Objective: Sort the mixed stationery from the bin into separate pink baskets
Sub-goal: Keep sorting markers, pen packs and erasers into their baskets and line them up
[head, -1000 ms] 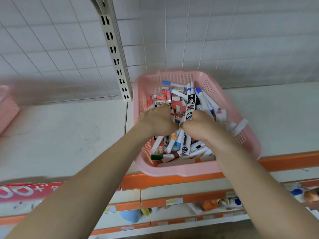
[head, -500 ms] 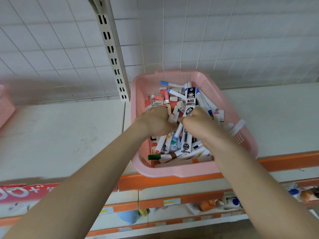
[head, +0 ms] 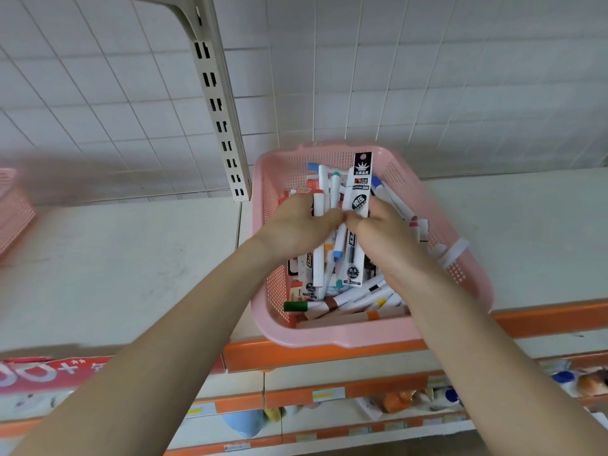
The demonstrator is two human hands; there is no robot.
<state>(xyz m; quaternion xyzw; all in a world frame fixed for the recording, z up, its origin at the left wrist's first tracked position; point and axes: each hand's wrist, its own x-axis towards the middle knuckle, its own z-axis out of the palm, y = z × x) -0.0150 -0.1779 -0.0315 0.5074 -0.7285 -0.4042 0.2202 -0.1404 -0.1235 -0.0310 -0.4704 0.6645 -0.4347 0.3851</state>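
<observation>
On the shelf (head: pixel 131 274), the basket (head: pixel 362 339) is holding mixed stationery. Over it, the left hand (head: pixel 296 227) is gripping white markers (head: pixel 318 205), and the right hand (head: pixel 386 240) is pinching an upright refill pack (head: pixel 360 187) that is showing "0.5".

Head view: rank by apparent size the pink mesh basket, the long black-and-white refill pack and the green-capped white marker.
1. The pink mesh basket, by far the largest.
2. The long black-and-white refill pack.
3. The green-capped white marker. It is partly buried, and the pack is held up nearer the camera, so this gap is unsure.
</observation>
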